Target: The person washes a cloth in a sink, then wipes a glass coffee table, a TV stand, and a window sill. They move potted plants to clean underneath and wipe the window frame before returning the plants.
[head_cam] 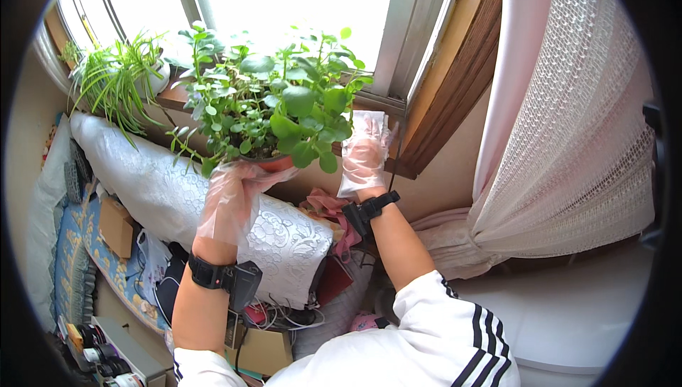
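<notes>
My left hand (234, 190), in a clear plastic glove, grips the near rim of a reddish-brown flowerpot (269, 164). A leafy green potted plant (282, 99) rises from it and hides much of the sill behind. To the right, my right hand (367, 150), gloved the same way, holds a folded white cloth or wipe (368, 118) on the wooden windowsill (391, 120). Leaves partly cover the left side of that cloth. Both wrists carry black strapped devices.
A spider plant (114, 78) in a white pot (154, 81) stands farther left by the window. Below the sill lies a white lace-patterned cover (290, 243) with cables (277, 312) beside it. Gathered curtains (565, 120) hang at right. A cardboard box (116, 227) lies at left.
</notes>
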A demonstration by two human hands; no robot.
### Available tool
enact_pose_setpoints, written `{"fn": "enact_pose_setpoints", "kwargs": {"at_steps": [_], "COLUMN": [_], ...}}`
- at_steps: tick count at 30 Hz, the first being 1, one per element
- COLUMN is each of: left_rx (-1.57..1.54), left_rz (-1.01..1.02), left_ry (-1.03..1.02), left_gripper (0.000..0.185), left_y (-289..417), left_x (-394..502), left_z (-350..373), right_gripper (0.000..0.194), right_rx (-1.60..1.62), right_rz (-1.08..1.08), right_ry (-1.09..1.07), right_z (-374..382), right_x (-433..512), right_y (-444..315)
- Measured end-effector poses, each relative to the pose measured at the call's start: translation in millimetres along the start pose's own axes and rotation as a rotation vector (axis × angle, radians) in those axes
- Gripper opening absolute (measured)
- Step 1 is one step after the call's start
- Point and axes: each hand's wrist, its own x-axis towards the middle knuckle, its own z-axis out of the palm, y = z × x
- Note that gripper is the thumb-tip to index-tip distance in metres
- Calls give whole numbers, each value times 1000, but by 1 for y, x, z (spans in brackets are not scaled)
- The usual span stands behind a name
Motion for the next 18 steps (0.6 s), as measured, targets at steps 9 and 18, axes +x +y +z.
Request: {"fn": "enact_pose_setpoints", "kwargs": {"at_steps": [9, 18], "left_rx": [36, 99], "left_rz": [-9, -27], "left_ry": [97, 123], "left_gripper": [11, 18], "left_y": [0, 2], "left_x": [-6, -12], "left_z": [1, -8], "right_gripper": [45, 25], "right_rx": [-25, -152], "right_rz": [193, 129], "right_ry": [-32, -29], "right_z": [20, 20], "right_x": [32, 74], "right_y": [23, 43]}}
